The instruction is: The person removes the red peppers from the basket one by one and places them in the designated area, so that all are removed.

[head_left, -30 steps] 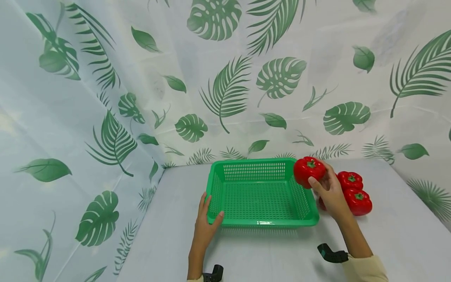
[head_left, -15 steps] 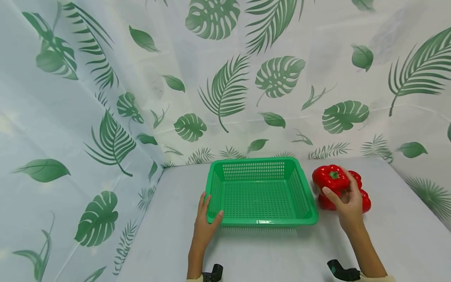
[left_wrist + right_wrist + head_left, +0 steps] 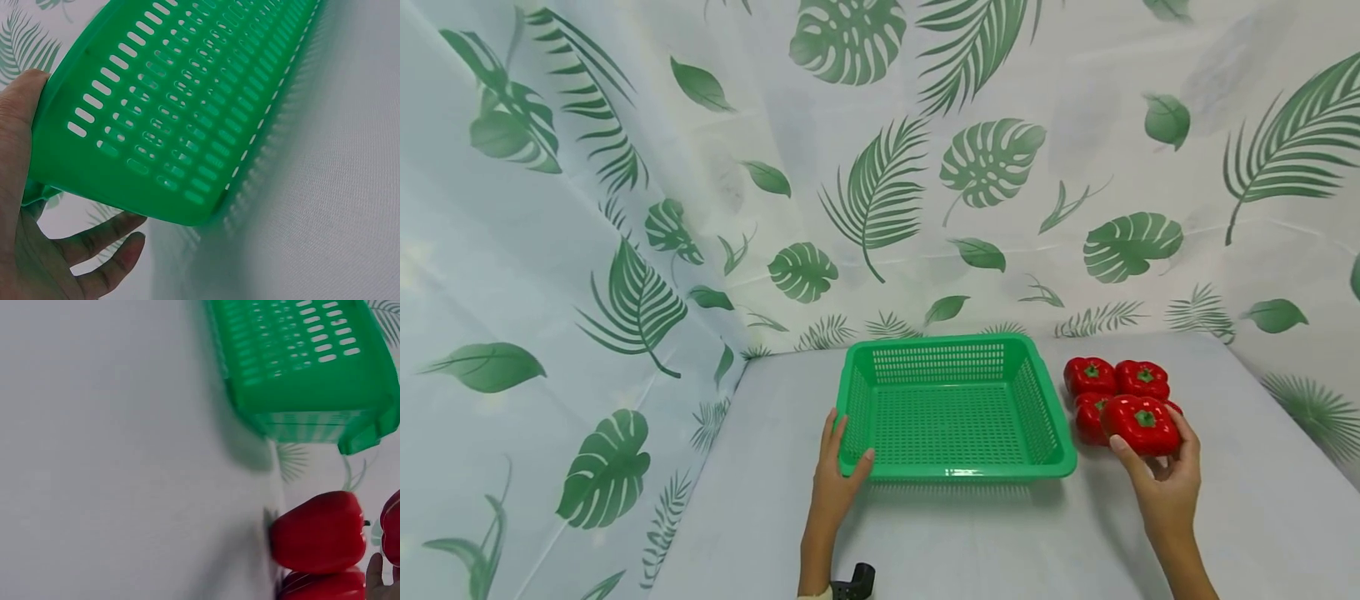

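Observation:
A green plastic basket [image 3: 955,473] with slotted walls stands on the table, with nothing inside it. My left hand [image 3: 838,483] holds its near left corner; in the left wrist view the thumb lies at the rim and two fingers [image 3: 115,262] show below it. My right hand [image 3: 1168,492] grips a red bell pepper [image 3: 1141,425] between thumb and fingers, stem up, over the front of a cluster of bell peppers. In that cluster are a back left pepper [image 3: 1090,377], a back right pepper [image 3: 1142,379] and a front left pepper [image 3: 1088,421]. Another behind the held one is mostly hidden.
The white-covered table [image 3: 970,542] runs up to a leaf-printed sheet [image 3: 880,275] at the back and another on the left. The peppers sit close to the right of the basket, with a narrow gap between.
My right hand carried a pepper from the basket's right rim to the cluster, left it at the back left, and now holds another pepper at the front right. The left hand stays at the basket.

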`<state>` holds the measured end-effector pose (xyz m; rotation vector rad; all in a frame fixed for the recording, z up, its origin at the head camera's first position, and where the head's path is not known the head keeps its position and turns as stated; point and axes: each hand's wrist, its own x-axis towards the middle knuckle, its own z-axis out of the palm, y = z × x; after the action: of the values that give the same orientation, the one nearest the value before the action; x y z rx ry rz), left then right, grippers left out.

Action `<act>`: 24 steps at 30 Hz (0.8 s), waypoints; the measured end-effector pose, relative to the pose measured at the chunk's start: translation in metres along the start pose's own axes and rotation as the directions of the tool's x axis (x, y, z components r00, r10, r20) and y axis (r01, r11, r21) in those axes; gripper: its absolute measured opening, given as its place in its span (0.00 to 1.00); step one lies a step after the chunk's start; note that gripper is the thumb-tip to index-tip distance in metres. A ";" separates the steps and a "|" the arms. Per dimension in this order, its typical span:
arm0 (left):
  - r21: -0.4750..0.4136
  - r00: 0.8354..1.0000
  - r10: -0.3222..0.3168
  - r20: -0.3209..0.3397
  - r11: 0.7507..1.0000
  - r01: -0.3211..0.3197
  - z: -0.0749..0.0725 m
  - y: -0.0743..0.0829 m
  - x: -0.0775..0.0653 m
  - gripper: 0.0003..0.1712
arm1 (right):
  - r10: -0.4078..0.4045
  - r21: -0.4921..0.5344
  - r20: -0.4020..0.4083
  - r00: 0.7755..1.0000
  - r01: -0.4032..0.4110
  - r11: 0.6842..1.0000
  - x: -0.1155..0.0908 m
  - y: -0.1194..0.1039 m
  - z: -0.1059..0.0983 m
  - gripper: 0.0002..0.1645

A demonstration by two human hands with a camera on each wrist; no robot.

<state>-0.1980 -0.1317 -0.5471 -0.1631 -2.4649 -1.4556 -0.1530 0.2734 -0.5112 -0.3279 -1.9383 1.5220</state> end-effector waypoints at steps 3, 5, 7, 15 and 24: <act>-0.003 1.000 0.006 -0.001 1.000 -0.006 0.000 0.000 0.001 0.42 | 0.054 -0.054 -0.017 0.998 -0.055 0.997 -0.007 0.008 -0.002 0.48; -0.009 1.000 0.000 -0.006 1.000 0.000 0.000 0.000 0.000 0.42 | 0.098 -0.091 -0.021 0.995 -0.100 0.991 -0.012 0.012 -0.002 0.47; -0.015 1.000 0.000 -0.013 1.000 0.000 0.000 0.000 0.000 0.42 | 0.146 -0.121 -0.017 0.989 -0.147 0.982 -0.017 0.016 -0.001 0.47; -0.003 1.000 0.001 -0.009 1.000 -0.001 0.002 -0.002 0.000 0.42 | 0.369 -0.236 0.067 0.927 -0.345 0.909 -0.022 0.028 0.001 0.53; 0.003 1.000 -0.001 -0.010 1.000 0.001 0.002 -0.001 0.000 0.41 | 0.433 -0.277 0.126 0.892 -0.388 0.879 -0.017 0.029 0.002 0.59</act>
<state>-0.1991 -0.1309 -0.5489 -0.1534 -2.4595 -1.4500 -0.1463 0.2709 -0.5444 -0.7779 -2.3204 1.6175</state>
